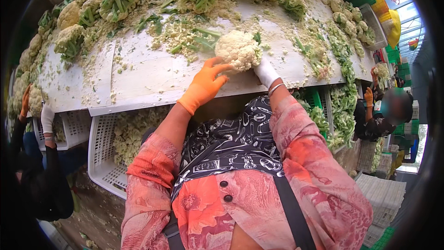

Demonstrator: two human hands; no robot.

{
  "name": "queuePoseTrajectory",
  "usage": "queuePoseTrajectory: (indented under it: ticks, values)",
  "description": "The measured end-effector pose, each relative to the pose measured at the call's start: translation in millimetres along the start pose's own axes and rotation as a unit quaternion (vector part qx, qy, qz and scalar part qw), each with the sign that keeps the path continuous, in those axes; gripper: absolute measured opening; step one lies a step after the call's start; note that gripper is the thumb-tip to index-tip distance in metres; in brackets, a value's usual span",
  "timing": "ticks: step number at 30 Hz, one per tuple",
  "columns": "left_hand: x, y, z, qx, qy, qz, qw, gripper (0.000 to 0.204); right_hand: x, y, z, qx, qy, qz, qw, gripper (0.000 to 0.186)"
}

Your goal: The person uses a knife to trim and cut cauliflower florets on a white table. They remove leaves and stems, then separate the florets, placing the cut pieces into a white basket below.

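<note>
A cream-coloured cauliflower head [238, 50] sits near the front edge of the white work table, with a bit of green leaf on its right side. My left hand [203, 85], in an orange glove, reaches it from the left. Its fingers are spread, and the foremost ones touch the lower left of the curds. Against the cauliflower's lower right side is my right hand [267, 72] in a white glove. The head hides its fingers, so I cannot see what they grip.
More cauliflowers [119, 3] with green leaves line the table's far side. Trimmings litter the white tabletop [143, 71]. Below its edge stands a white crate [102, 153] of florets; cut leaves [341, 111] heap at the right. Co-workers are at both sides.
</note>
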State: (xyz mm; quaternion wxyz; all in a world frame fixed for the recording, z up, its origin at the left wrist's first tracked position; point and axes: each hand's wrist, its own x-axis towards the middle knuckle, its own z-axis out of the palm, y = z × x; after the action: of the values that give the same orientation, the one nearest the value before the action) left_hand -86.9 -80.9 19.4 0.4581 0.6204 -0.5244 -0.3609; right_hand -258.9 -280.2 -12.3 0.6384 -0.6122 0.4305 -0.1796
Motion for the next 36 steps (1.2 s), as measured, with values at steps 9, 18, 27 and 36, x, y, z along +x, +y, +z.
queuePoseTrajectory:
  ticks: [9, 18, 27, 36]
  values:
    - [36.9, -15.0, -22.3, 0.092, 0.29, 0.012, 0.952, 0.076, 37.8, -67.2, 32.7, -0.301, -0.052, -0.094, 0.947, 0.046]
    - [36.8, -39.9, -50.5, -0.271, 0.278, -0.076, 0.919, 0.072, -31.2, -78.2, 68.4, -0.161, 0.013, -0.014, 0.987, 0.037]
    - [21.2, -28.8, -60.6, -0.309, 0.234, -0.109, 0.916, 0.073, -94.4, -31.2, 109.6, -0.314, -0.008, -0.142, 0.939, 0.033]
    - [23.8, -27.8, -53.2, -0.291, 0.235, -0.101, 0.922, 0.072, -76.8, -37.2, 121.3, -0.38, -0.027, -0.1, 0.919, 0.024]
